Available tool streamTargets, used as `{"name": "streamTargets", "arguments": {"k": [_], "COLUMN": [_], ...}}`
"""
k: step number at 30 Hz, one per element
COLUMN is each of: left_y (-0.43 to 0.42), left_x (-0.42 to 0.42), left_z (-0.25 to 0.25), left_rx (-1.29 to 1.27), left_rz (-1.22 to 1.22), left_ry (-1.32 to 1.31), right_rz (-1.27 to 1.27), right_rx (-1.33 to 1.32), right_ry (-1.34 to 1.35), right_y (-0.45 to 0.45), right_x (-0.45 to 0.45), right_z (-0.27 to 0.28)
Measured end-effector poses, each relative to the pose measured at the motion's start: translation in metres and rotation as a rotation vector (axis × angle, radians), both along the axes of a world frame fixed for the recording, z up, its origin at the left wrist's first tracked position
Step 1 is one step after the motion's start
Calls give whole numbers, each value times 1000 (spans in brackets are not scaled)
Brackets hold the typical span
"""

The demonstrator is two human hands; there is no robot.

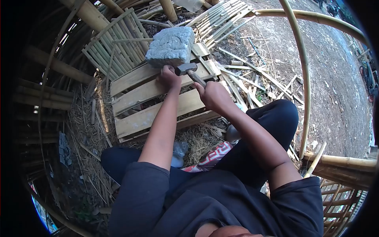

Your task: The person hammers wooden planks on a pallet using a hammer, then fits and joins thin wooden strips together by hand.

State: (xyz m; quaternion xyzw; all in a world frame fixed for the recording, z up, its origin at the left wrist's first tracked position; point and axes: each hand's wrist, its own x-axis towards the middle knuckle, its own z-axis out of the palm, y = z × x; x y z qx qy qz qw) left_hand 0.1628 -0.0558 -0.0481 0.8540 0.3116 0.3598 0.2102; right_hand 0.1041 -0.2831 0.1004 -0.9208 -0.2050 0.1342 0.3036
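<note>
My right hand (215, 96) is wrapped around the wooden handle of a hammer (186, 69). The dark metal hammer head is just right of my left hand (169, 77), close to the near side of a rough pale stone block (170, 44). My left hand's fingers are curled in at the foot of that block; whatever they pinch, if anything, is too small or hidden to make out. Under both hands lies a low slatted wooden platform (158, 112), and the block rests on its far part. A thin bamboo strip (132, 40) reaches the block's left side.
A bamboo slat panel (118, 43) leans at the back left, and another slat panel (223, 19) lies behind the block. Split bamboo strips (256, 81) litter the ground to the right. A curved bamboo pole (302, 71) rises at the right. A printed sack (215, 156) lies between my legs.
</note>
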Motion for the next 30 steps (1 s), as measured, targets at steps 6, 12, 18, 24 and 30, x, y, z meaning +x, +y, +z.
{"name": "streamTargets", "arguments": {"k": [6, 12, 18, 24, 30], "left_y": [-6, -7, -13, -8, -13], "left_x": [8, -3, 2, -2, 9], "left_z": [6, 11, 13, 11, 12], "left_rx": [-12, -33, -3, -32, -33], "left_rz": [65, 33, 84, 17, 91], "left_ry": [20, 5, 23, -57, 21], "right_rz": [-87, -13, -68, 8, -98], "right_rx": [-99, -34, -114, -22, -157], "right_ry": [-10, -6, -24, -28, -25], "right_y": [-17, 0, -27, -3, -35], "right_x": [7, -9, 7, -14, 6], "right_z": [-32, 8, -35, 13, -43]}}
